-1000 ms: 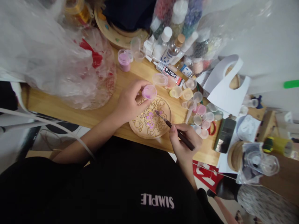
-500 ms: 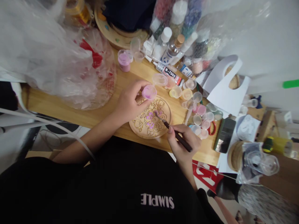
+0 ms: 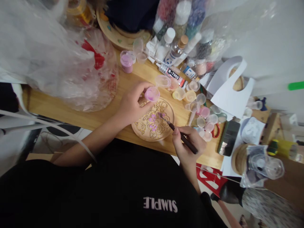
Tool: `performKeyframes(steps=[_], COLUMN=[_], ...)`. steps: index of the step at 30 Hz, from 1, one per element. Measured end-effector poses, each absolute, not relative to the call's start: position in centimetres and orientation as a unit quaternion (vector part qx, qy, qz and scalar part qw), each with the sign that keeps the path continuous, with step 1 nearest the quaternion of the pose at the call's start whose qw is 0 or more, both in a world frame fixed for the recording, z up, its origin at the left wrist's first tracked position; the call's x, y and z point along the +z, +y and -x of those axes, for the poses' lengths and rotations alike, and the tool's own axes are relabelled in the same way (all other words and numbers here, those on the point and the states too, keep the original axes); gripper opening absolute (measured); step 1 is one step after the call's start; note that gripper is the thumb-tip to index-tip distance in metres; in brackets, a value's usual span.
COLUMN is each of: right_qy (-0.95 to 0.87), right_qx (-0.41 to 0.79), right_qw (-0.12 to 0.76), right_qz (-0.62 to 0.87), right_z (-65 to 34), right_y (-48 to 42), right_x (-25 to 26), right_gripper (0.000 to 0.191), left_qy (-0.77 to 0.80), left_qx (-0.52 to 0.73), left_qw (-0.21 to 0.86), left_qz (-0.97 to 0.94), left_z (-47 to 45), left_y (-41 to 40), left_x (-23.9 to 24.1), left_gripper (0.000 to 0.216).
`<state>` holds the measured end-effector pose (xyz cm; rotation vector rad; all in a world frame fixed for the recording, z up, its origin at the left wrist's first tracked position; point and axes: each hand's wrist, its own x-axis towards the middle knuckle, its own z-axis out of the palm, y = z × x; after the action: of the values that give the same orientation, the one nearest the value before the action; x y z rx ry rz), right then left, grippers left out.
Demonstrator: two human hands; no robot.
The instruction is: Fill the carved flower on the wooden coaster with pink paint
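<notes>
A round wooden disc (image 3: 145, 130) with gold flower outlines and pink-filled petals lies near the table's front edge. My left hand (image 3: 131, 103) pinches a small cup of pink powder (image 3: 152, 93) just above the disc's far rim. My right hand (image 3: 189, 144) grips a thin dark tool (image 3: 178, 133) like a pen. Its tip rests on the pink petals at the disc's middle.
Several small cups of coloured powder (image 3: 204, 111) crowd the wooden table (image 3: 71, 109) right of the disc. A B-7000 glue tube (image 3: 172, 74), bottles (image 3: 175, 49), a pink jar (image 3: 126, 61), plastic bags (image 3: 47, 50), a phone (image 3: 228, 137) and white card (image 3: 228, 88) surround the work.
The right hand with the tool shifted slightly back and to the right after a small move left; the tip stays on the flower. The left hand keeps the cup still.
</notes>
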<state>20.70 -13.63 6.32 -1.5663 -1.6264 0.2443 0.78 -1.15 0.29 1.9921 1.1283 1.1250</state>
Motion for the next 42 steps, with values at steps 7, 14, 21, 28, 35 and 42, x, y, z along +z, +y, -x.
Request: performKeyframes(steps=[7,14,21,28,35,42], right_qy=[-0.658,-0.648,-0.649,-0.643,-0.642,-0.652], right_qx=[0.096,0.116,0.108,0.098,0.108,0.119], right_qw=[0.424,0.427,0.427,0.418,0.428,0.422], right_qz=[0.615,0.620,0.620,0.634,0.627,0.619], right_z=[-20.57,-20.62,-20.77,-20.77,-20.68,-20.55], right_y=[-13.33,-13.52,-13.53,-13.58,-13.60,-13.54], right_x=[6.55,6.27,6.39,6.29,6.14,6.37], right_gripper=[0.016,0.015,0.017,0.015,0.016,0.016], left_qy=[0.441,0.441,0.464,0.431,0.440,0.458], left_qx=[0.392,0.397,0.365,0.405,0.389,0.377], left_qw=[0.300,0.305,0.299,0.301,0.300,0.297], left_qz=[-0.749,-0.745,-0.749,-0.748,-0.751,-0.748], left_z=[-0.68,-0.76,-0.61,-0.61,-0.57,-0.66], left_y=[-1.21,-1.22,-1.18,-1.13,-1.09,-1.19], left_x=[0.65,0.61,0.50,0.43,0.42,0.63], left_gripper=[0.035,0.033,0.031,0.035,0.032,0.036])
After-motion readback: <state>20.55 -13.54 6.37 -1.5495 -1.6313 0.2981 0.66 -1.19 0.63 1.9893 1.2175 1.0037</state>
